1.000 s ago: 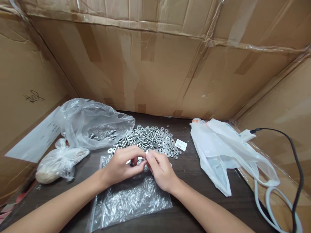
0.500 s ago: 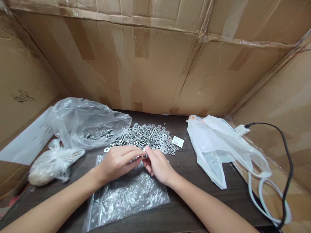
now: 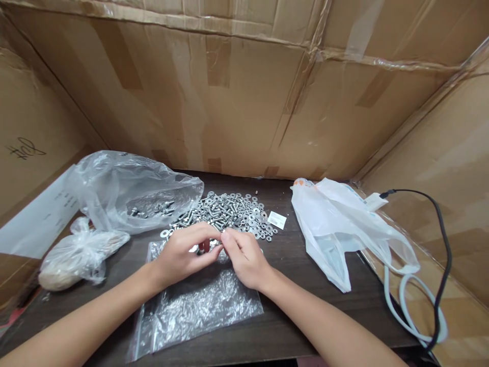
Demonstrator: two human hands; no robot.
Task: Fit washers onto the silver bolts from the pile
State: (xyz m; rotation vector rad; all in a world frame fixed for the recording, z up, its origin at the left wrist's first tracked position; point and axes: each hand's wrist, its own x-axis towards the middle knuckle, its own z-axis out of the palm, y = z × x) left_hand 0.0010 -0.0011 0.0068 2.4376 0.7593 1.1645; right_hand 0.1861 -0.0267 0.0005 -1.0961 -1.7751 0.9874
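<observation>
My left hand and my right hand meet at their fingertips, just in front of a heap of metal bolts and flat washers. Thumb and fingers of the left hand are pinched, with a gap behind them. Curled fingers and a pressing thumb close the right hand. Whatever small piece sits between the fingertips is hidden. Beneath both hands lies a clear zip bag, flat on the dark table.
A large clear plastic bag with bolts inside lies at left, near a knotted bag. On the right are a small white label, a white plastic bag and a cable. Cardboard walls surround the table.
A small metal piece showed between the fingertips half a second ago; now the fingers cover it. The left fingers have arched apart from the thumb, and the right hand has turned inward.
</observation>
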